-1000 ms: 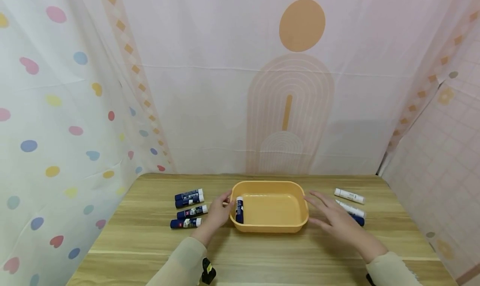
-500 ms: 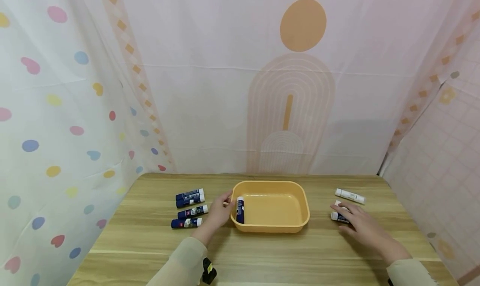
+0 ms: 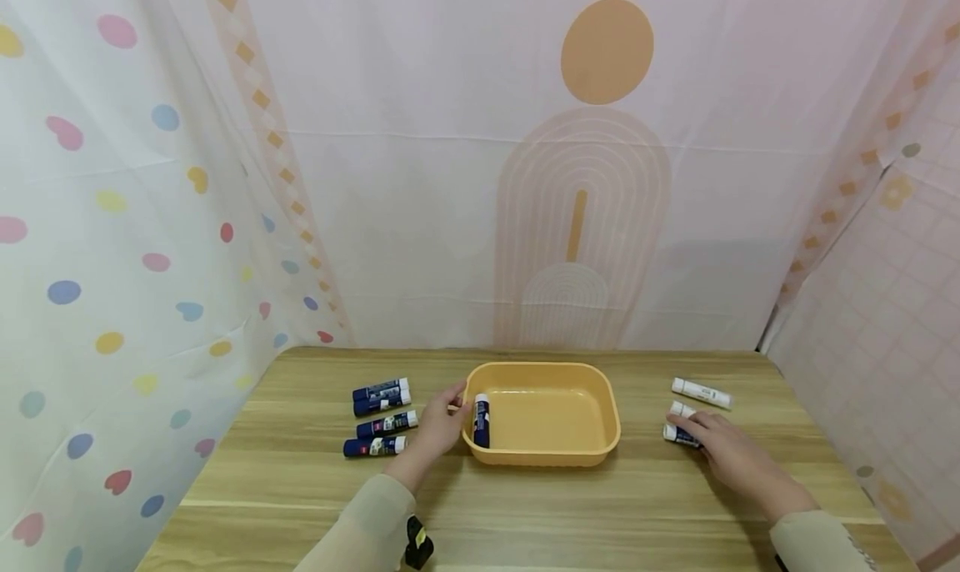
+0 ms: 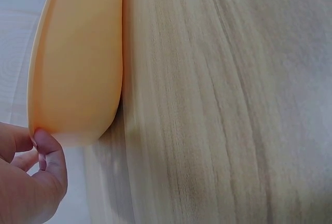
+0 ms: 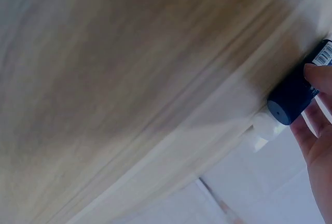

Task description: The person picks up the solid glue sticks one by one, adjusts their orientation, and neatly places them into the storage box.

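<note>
My left hand (image 3: 438, 424) pinches the left end of a yellow plastic basin (image 3: 543, 458); in the left wrist view the thumb lies on the outside of its rim (image 4: 32, 99). Inside the basin, against its left wall, a blue glue stick (image 3: 482, 422) with a white cap lies lengthwise. On the right, my right hand (image 3: 731, 457) holds another blue glue stick (image 5: 294, 93) low at the tabletop, thumb on one side and fingers on the other. Just behind that one lies a white glue stick (image 3: 682, 409), partly hidden by the fingers.
Several blue glue sticks (image 3: 375, 447) lie in a loose column left of the basin. A second white glue stick (image 3: 702, 393) lies at the back right of the wooden table (image 3: 540, 514). Patterned curtains (image 3: 420, 222) hang behind and beside the table.
My right hand has left the basin's right side, moved right to the glue sticks and taken hold of the blue one. My left hand has stayed at the basin's rim.
</note>
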`<state>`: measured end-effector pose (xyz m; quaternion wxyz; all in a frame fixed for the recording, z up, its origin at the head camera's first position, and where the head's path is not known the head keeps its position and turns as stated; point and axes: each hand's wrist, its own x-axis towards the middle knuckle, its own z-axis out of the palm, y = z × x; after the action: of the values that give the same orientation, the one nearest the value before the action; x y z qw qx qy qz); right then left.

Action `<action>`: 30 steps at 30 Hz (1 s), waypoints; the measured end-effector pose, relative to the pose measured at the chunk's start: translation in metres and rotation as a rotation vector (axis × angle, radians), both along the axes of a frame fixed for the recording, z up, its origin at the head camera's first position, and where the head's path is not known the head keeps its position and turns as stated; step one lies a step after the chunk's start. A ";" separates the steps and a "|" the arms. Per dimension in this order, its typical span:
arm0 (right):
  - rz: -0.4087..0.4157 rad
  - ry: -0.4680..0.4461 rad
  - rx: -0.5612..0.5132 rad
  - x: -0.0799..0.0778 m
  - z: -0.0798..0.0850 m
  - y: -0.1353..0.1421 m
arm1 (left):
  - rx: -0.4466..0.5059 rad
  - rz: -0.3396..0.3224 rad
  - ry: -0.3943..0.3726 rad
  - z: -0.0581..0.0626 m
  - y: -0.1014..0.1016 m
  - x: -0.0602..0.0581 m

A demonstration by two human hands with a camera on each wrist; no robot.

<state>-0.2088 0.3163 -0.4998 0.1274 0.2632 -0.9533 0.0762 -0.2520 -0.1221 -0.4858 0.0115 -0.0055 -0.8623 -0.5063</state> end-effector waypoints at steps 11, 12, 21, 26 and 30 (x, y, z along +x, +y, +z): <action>0.062 0.157 -0.145 -0.007 0.011 -0.008 | -0.030 -0.006 0.008 0.000 0.000 0.000; 0.065 0.159 -0.159 -0.008 0.014 -0.010 | -0.030 -0.005 0.008 0.000 0.000 0.000; -0.034 0.036 -0.292 -0.007 0.027 -0.030 | -0.023 -0.004 0.002 -0.001 -0.001 -0.002; -0.193 -0.163 -0.560 -0.009 0.026 -0.039 | -0.019 0.004 -0.012 0.002 -0.002 -0.001; -0.283 -0.207 -0.770 -0.010 0.025 -0.046 | -0.019 0.003 -0.009 0.002 -0.001 0.000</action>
<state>-0.2191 0.2707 -0.4745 0.1294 0.0536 -0.8896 0.4347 -0.2525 -0.1236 -0.4838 0.0083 -0.0020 -0.8672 -0.4979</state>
